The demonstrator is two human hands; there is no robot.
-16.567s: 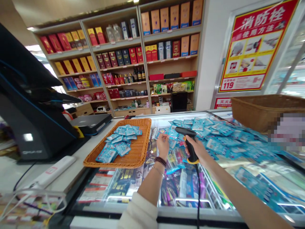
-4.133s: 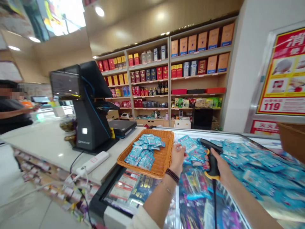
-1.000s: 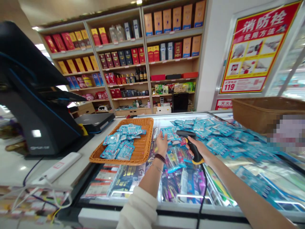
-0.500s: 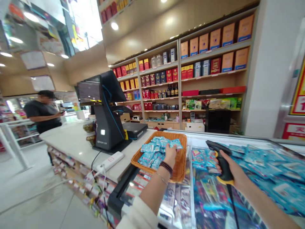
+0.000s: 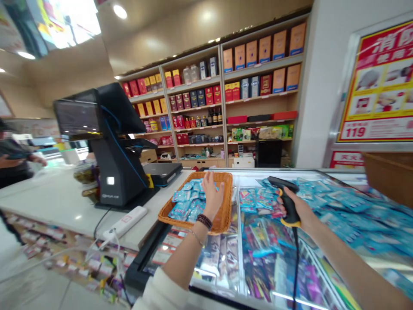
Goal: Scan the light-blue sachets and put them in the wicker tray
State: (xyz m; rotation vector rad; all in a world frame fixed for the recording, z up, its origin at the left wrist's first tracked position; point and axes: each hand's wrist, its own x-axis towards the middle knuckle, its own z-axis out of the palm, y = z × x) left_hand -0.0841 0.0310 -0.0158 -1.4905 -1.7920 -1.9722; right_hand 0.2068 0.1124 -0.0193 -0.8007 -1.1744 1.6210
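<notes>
My left hand (image 5: 213, 196) is over the right part of a wicker basket (image 5: 226, 206), fingers spread, with nothing seen in it. Small blue packets (image 5: 189, 200) lie in the basket to the left of the hand. My right hand (image 5: 293, 206) is wrapped round the handle of a black and yellow barcode scanner (image 5: 287, 196), whose head points left and whose cable hangs down. Below and beyond the scanner, many blue packets (image 5: 342, 202) are spread over the glass-topped case.
On the counter (image 5: 48, 200) at left stand a black register screen (image 5: 112, 142), a flat black device (image 5: 163, 172) and a white power strip (image 5: 125, 221). A person (image 5: 13, 155) is at the far left. A brown basket (image 5: 390, 178) is at right.
The view has turned right. My left hand has lifted off the packets and its fingers have spread. My right hand still holds the scanner.
</notes>
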